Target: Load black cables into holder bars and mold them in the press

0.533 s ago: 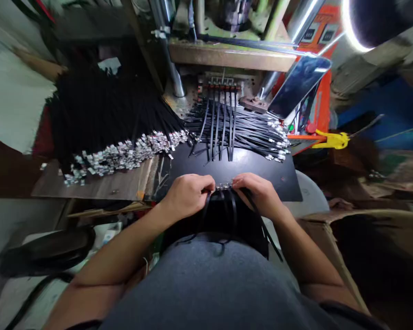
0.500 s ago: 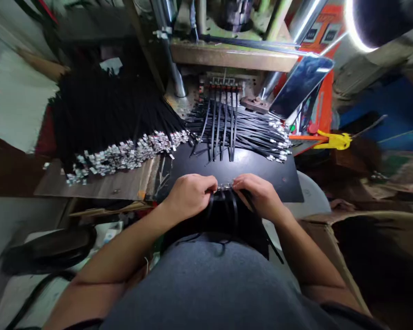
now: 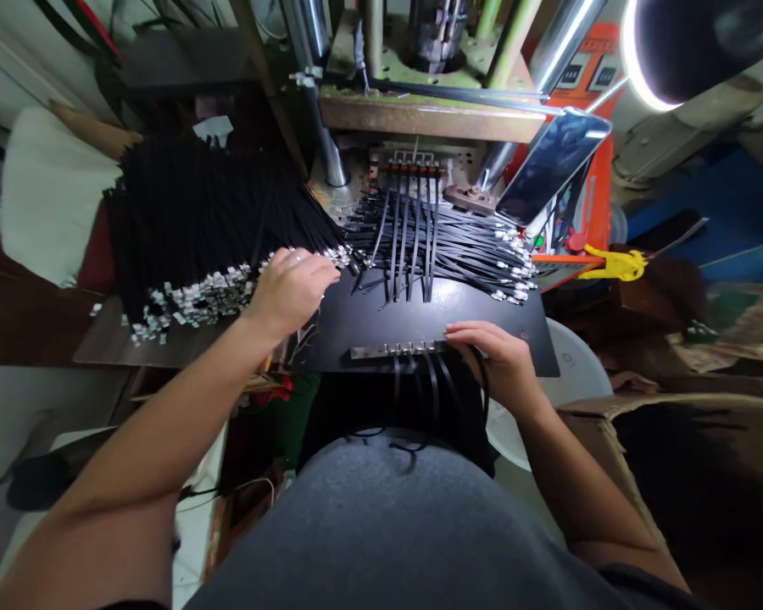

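My left hand (image 3: 291, 291) is stretched out over the large pile of black cables (image 3: 197, 203), its fingertips at the silver metal terminals (image 3: 197, 296) on the pile's ends. It holds nothing I can see. My right hand (image 3: 492, 360) rests on the right end of a metal bar (image 3: 387, 350) at the near edge of a black board (image 3: 381, 326). Black cables (image 3: 420, 398) hang from the bar toward my lap, and one loops under my right palm. Further cables (image 3: 426, 246) fan across the board from a row of holders.
A metal press machine (image 3: 432, 85) with steel columns stands beyond the board. A phone (image 3: 553, 165) leans at its right, beside a ring light (image 3: 687, 42) and a yellow-handled tool (image 3: 614, 263). A white bucket (image 3: 576, 373) and a cardboard box (image 3: 610, 415) sit at the lower right.
My left hand has let go of the metal bar and moved up and left to the pile. The bar now shows. My right hand has stayed at the bar's right end.
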Motion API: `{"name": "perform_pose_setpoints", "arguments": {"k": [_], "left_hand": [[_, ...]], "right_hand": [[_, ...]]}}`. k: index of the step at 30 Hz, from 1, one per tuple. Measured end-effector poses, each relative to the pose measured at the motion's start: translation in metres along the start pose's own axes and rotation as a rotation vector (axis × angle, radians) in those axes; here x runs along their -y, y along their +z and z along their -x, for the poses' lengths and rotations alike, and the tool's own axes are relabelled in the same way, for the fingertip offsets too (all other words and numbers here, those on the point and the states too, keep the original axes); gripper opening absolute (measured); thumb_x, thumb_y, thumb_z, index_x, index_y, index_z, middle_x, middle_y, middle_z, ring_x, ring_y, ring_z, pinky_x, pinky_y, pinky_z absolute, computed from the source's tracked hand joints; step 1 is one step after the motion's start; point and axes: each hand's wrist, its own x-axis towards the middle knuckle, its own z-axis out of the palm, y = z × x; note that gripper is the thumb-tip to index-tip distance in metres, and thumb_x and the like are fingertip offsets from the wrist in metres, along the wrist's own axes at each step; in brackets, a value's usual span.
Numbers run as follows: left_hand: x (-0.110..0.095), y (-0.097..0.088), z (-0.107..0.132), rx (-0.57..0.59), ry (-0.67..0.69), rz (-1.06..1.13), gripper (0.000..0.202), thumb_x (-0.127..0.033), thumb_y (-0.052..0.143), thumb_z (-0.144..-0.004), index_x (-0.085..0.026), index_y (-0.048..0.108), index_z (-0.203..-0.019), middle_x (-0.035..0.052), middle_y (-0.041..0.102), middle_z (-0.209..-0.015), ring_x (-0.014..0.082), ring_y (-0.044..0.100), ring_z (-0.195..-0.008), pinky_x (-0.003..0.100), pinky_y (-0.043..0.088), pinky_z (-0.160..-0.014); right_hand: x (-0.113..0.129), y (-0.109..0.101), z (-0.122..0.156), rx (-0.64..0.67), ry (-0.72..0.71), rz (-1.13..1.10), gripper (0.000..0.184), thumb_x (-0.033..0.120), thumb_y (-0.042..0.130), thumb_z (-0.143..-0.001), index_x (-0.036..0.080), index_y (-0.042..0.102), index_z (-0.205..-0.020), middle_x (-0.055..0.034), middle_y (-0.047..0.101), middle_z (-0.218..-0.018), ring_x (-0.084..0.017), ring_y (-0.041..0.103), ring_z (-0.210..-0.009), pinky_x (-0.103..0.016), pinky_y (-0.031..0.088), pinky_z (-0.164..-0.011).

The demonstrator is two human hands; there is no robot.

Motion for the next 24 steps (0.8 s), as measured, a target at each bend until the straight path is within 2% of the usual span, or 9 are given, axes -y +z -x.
{"name": "perform_pose_setpoints", "arguments": {"k": [1,3,6,8,12,15,18,21,24], "left_hand": [[-0.002,0.001,0.002,-0.007,0.033,0.041,0.023,-0.022,0.047,-0.100,-0.019,0.070,-0.100,0.0039,0.072,-0.105,0.0229,0.062,-0.094,0.038,0.043,-0.081],[-0.009,0.004,0.006,-0.037,0.036,0.078,0.023,-0.021,0.047,-0.100,-0.020,0.068,-0.109,0.0043,0.069,-0.119,0.0229,0.061,-0.102,0.038,0.042,-0.085],[-0.011,0.009,0.010,-0.060,-0.076,-0.028,0.026,-0.020,0.048,-0.099,-0.021,0.066,-0.117,0.0061,0.061,-0.134,0.0294,0.054,-0.113,0.044,0.038,-0.088],[-0.005,0.013,0.007,-0.050,-0.119,-0.090,0.023,-0.022,0.047,-0.100,-0.021,0.068,-0.110,0.0055,0.066,-0.126,0.0303,0.053,-0.111,0.045,0.036,-0.086],[0.006,0.016,0.002,-0.037,-0.083,-0.106,0.025,-0.027,0.045,-0.102,-0.024,0.070,-0.098,0.0013,0.072,-0.102,0.0260,0.055,-0.099,0.041,0.036,-0.080],[0.004,0.012,0.005,-0.061,-0.068,-0.079,0.023,-0.027,0.045,-0.102,-0.025,0.067,-0.109,0.0016,0.071,-0.110,0.0246,0.054,-0.102,0.041,0.037,-0.082],[0.002,0.012,0.006,-0.053,-0.164,-0.059,0.025,-0.023,0.048,-0.101,-0.026,0.063,-0.120,0.0041,0.063,-0.129,0.0283,0.050,-0.117,0.048,0.034,-0.091],[0.006,0.018,-0.003,-0.040,-0.228,0.003,0.022,-0.021,0.048,-0.100,-0.024,0.068,-0.106,0.0050,0.069,-0.117,0.0312,0.051,-0.117,0.056,0.032,-0.094],[0.006,0.017,-0.011,-0.025,-0.176,0.047,0.021,-0.024,0.050,-0.100,-0.022,0.070,-0.095,0.0048,0.072,-0.104,0.0317,0.057,-0.112,0.057,0.038,-0.094]], "right_hand": [[-0.001,-0.001,0.002,-0.055,0.031,-0.025,0.016,0.011,0.060,-0.092,0.023,0.069,-0.099,-0.0036,0.073,-0.103,-0.016,0.070,-0.094,-0.031,0.057,-0.086],[-0.001,-0.001,0.004,-0.096,0.059,-0.056,0.016,0.012,0.062,-0.092,0.024,0.070,-0.098,-0.0018,0.074,-0.097,-0.015,0.071,-0.090,-0.031,0.058,-0.084],[-0.001,0.003,0.005,-0.067,0.029,-0.037,0.016,0.012,0.058,-0.093,0.023,0.070,-0.098,-0.0023,0.073,-0.096,-0.016,0.070,-0.089,-0.033,0.058,-0.083],[0.000,0.004,0.006,-0.039,-0.022,0.011,0.019,0.011,0.055,-0.094,0.022,0.069,-0.099,-0.0039,0.073,-0.098,-0.017,0.070,-0.092,-0.034,0.058,-0.085],[0.000,0.003,0.008,0.034,-0.148,0.113,0.020,0.011,0.054,-0.095,0.019,0.067,-0.107,-0.0091,0.071,-0.103,-0.020,0.067,-0.099,-0.037,0.056,-0.091],[0.001,0.002,0.008,0.098,-0.206,0.160,0.020,0.010,0.053,-0.095,0.016,0.066,-0.108,-0.0107,0.071,-0.101,-0.023,0.066,-0.099,-0.040,0.054,-0.091],[0.002,0.002,0.003,0.130,-0.161,0.146,0.021,0.012,0.053,-0.095,0.018,0.065,-0.111,-0.0094,0.069,-0.100,-0.022,0.064,-0.098,-0.037,0.054,-0.087],[0.000,0.007,-0.002,0.179,-0.132,0.126,0.025,0.014,0.053,-0.095,0.021,0.064,-0.117,-0.0079,0.067,-0.103,-0.021,0.061,-0.096,-0.036,0.052,-0.085],[-0.007,0.015,-0.002,0.146,-0.124,0.213,0.029,0.015,0.055,-0.093,0.020,0.063,-0.120,-0.0098,0.063,-0.104,-0.022,0.058,-0.095,-0.038,0.050,-0.083]]}}
